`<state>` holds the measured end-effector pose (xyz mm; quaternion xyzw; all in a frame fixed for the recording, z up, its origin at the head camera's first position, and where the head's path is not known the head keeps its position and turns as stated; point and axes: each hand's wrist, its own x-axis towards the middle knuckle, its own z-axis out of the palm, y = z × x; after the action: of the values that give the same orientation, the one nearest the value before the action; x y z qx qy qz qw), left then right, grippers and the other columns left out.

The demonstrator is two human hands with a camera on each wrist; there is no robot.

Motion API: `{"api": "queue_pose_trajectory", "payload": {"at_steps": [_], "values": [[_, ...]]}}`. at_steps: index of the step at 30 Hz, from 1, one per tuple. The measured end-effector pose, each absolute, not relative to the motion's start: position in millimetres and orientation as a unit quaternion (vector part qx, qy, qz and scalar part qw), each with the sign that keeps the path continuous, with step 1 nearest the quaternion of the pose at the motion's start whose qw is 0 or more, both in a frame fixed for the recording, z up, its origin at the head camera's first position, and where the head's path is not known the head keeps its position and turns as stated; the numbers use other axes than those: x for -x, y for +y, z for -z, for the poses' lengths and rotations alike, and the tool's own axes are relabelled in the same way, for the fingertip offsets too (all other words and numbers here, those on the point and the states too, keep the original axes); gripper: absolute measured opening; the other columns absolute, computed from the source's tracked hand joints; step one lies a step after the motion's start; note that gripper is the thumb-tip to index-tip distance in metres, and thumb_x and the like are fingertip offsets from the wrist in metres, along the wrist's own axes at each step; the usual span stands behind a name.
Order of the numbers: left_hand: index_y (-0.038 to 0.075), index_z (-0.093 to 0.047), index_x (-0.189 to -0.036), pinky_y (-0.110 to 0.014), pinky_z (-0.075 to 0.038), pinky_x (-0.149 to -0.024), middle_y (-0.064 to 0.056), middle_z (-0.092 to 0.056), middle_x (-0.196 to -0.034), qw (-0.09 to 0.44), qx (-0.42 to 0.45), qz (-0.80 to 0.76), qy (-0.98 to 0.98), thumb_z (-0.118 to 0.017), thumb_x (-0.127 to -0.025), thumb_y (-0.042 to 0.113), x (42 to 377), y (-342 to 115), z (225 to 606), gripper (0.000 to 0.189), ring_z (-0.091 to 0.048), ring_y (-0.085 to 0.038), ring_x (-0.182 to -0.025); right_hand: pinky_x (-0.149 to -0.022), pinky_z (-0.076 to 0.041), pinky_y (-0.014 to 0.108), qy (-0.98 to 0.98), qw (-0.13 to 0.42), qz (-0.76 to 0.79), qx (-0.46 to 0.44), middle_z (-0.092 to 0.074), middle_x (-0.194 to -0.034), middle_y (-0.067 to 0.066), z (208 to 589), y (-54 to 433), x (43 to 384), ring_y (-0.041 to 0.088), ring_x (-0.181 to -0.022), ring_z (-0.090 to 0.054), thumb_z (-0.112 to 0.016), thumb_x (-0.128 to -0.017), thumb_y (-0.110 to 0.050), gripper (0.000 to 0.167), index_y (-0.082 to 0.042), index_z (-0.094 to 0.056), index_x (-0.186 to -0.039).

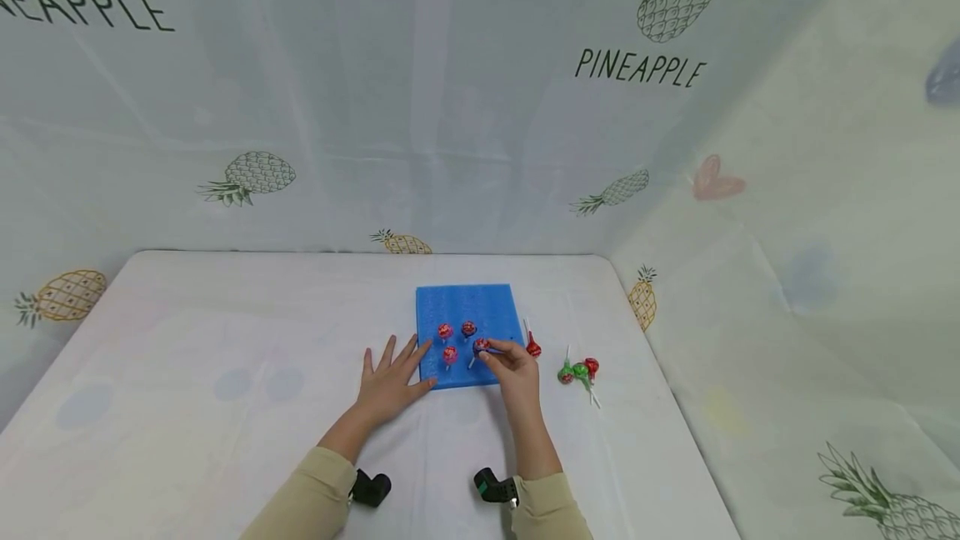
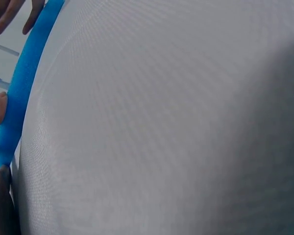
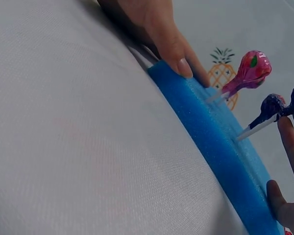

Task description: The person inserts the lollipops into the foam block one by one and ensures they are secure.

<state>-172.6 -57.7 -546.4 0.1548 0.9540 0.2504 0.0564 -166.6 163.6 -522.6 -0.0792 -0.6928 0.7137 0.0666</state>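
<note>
A blue foam board [image 1: 487, 302] lies flat on the table, with lollipops standing in it on their sticks. Two pinkish-red lollipops [image 1: 450, 354] are on its left part; a dark blue lollipop [image 1: 468, 328] stands further back. My right hand [image 1: 517, 375] pinches another dark blue lollipop [image 1: 481, 346] by its head, over the board's right front part, its stick slanting down to the foam. Fingers spread, my left hand [image 1: 388, 390] rests at the board's left edge. In the right wrist view the left thumb [image 3: 183, 67] presses on the foam's edge.
Just right of the board lies a red lollipop [image 1: 533, 347]. Further right, two green lollipops [image 1: 581, 370] and a red one [image 1: 592, 366] lie in a small heap. The white-covered table [image 1: 247, 315] meets a printed cloth wall [image 1: 480, 107] behind.
</note>
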Motion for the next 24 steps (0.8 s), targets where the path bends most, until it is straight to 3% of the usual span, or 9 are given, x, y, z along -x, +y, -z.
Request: {"api": "queue_pose_trajectory", "payload": {"at_steps": [14,24], "values": [[0.026,-0.03,-0.155,-0.067,0.011,-0.107,-0.008,-0.023,-0.16,0.063,-0.155,-0.25,0.954,-0.053,-0.094,0.057,175,-58,548,0.072,0.0,-0.041,-0.147,-0.08,-0.054,0.022,-0.69,0.05,-0.718,0.078,-0.071,-0.1,0.012,511,159,164,0.013,-0.086,-0.069,-0.073,-0.086,0.0,0.025,0.006,-0.069,-0.11],[0.025,-0.031,-0.154,-0.068,0.01,-0.107,-0.008,-0.024,-0.159,0.061,-0.157,-0.256,0.952,-0.053,-0.094,0.056,175,-59,548,0.072,-0.001,-0.041,-0.146,-0.08,-0.054,0.022,-0.695,0.046,-0.713,0.074,-0.071,-0.099,0.009,493,154,153,0.012,-0.086,-0.069,-0.074,-0.086,-0.003,0.025,0.006,-0.069,-0.108]]}}
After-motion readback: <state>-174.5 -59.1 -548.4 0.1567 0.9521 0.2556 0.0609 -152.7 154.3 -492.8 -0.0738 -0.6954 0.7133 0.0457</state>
